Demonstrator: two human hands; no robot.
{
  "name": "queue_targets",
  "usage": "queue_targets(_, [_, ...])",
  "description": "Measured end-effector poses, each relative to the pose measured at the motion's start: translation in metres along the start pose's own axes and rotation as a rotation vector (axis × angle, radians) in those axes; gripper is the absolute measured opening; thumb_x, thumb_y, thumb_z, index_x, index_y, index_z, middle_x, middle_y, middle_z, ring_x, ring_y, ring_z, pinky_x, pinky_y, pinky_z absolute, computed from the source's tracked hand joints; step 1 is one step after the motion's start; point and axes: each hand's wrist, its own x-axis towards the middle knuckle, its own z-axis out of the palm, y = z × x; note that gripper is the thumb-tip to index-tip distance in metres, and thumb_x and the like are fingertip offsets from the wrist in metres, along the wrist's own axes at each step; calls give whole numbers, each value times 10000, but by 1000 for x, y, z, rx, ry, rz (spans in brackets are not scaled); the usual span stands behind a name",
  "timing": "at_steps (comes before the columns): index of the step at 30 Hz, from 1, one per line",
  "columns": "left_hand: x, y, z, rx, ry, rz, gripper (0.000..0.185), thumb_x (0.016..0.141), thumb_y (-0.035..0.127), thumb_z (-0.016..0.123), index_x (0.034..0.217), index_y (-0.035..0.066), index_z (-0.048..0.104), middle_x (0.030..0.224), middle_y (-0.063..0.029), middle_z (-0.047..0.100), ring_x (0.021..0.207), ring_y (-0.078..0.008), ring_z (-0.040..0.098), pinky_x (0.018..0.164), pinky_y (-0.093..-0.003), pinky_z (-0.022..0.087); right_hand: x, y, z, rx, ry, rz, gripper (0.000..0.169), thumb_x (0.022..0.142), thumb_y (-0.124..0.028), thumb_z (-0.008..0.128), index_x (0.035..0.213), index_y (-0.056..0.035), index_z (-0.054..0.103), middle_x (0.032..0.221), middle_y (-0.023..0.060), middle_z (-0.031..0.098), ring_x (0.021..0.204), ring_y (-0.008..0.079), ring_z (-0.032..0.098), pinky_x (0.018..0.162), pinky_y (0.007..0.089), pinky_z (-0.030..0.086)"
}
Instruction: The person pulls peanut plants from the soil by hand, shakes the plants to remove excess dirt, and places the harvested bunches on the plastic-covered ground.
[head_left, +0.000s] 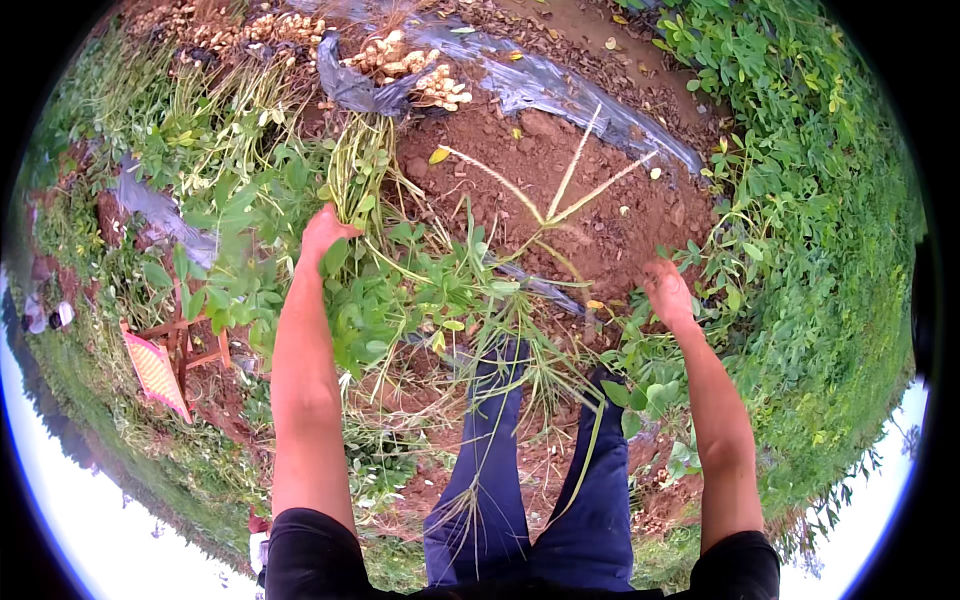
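My left hand (327, 231) is closed around the green stems of a bundle of peanut plants (364, 161), whose leaves spread down past my forearm. Cream-coloured peanut pods (390, 60) lie at the bundle's far end, partly wrapped in a torn piece of dark plastic film (352, 86). To the right, my right hand (666, 289) is at the edge of the bare soil beside growing leaves; its fingers are slightly blurred and what they touch is unclear. Between my arms, a grass weed with pale seed heads (550, 217) rises above the soil.
Plastic film (570, 97) runs along the far edge of reddish soil (525, 150). Leafy peanut plants (817, 300) stand on the right. Pulled plants with pods (225, 34) lie at the upper left. A small folding stool with a woven pink-edged seat (159, 371) stands at the left.
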Motion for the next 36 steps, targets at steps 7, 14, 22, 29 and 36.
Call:
queue_targets(7, [32,1,74,176,232,24,725,799,375,796,1356,31,483,1087,-257,694,1011,-454,669,889,-530,542,-10,15,21,158,-19,8,276,858,-96,689,1129,-46,679,1162,168,650,1109,374,626,970,442,510])
queue_targets(14, [-2,127,-8,232,442,-87,445,867,297,758,1231,82,619,1223,-163,647,1077,-360,657,868,-453,558,-13,11,19,154,-31,97,261,863,-116,693,1107,-22,693,1146,192,660,1094,372,632,970,426,510])
queue_targets(22, [61,160,-33,402,412,490,513,885,140,683,1388,154,585,1529,-84,463,1379,-297,469,1097,-431,434,-3,56,76,450,-6,8,243,859,-6,647,1097,7,695,1112,167,670,955,273,683,838,364,555])
queue_targets(29, [62,102,8,83,415,221,655,909,281,709,1436,-33,480,1463,-243,507,1327,-369,516,1103,-405,441,-18,62,77,820,-35,142,254,890,-14,602,1118,-34,710,1098,129,685,989,236,672,874,326,546])
queue_targets(36, [45,63,19,-191,385,-108,795,824,382,773,1443,-32,495,1341,-280,608,1229,-401,606,1057,-427,461,11,20,31,105,-92,60,274,873,-155,639,1138,-103,687,1077,143,681,1035,340,654,889,440,549])
